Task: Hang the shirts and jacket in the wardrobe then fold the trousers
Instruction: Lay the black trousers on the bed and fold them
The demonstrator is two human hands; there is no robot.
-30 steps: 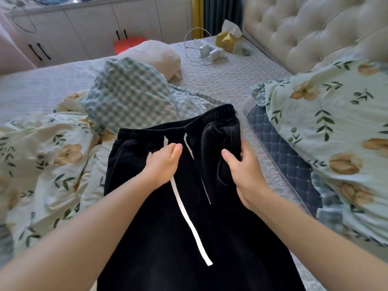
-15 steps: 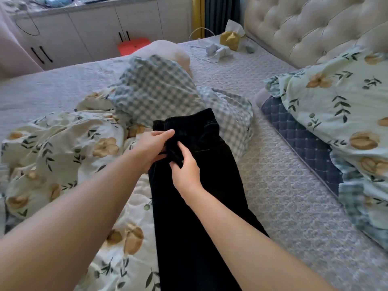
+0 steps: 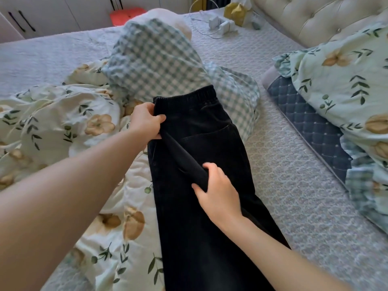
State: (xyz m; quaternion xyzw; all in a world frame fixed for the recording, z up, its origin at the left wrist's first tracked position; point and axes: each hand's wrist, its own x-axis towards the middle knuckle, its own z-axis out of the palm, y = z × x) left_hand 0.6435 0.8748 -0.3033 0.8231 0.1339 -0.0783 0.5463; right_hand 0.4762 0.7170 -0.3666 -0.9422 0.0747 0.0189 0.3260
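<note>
One pair of black trousers lies long and flat on the bumpy grey bed. The left hand grips their edge near the stretchy waistband. The right hand pinches a raised fold lower down. Their cloth looks ribbed, maybe corduroy. A flowery quilt lies crumpled beside them.

Bare bedspread right of the trousers; rumpled floral quilt crowding their left.
</note>
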